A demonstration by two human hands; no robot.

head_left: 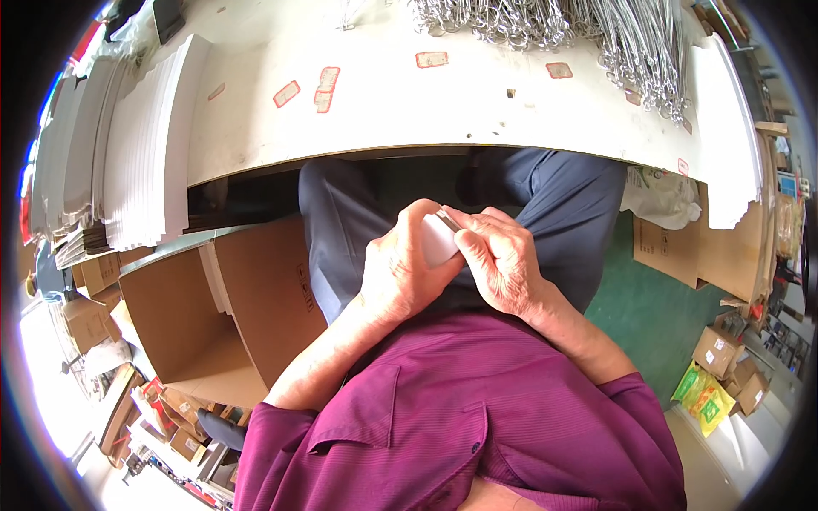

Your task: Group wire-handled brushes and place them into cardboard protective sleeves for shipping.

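Above my lap, in front of the table's edge, both hands are closed around a small white object (pixel 438 242) with a smooth face and a thin greyish-brown strip along its right upper edge. Its exact kind is hidden by my fingers. My left hand (pixel 399 262) wraps it from the left, with the fingers behind and the thumb below. From the right, my right hand (pixel 506 262) grips the edge with the strip, thumb on the near side and fingers curled over the top.
The white tabletop (pixel 366 119) carries small red-edged labels (pixel 432 59) and a heap of looped metal wires (pixel 643 51). White sheets or flat boxes are stacked left (pixel 145 145) and right (pixel 724 128). An open cardboard box (pixel 264 298) stands left of my legs; a white bag (pixel 663 198) lies right.
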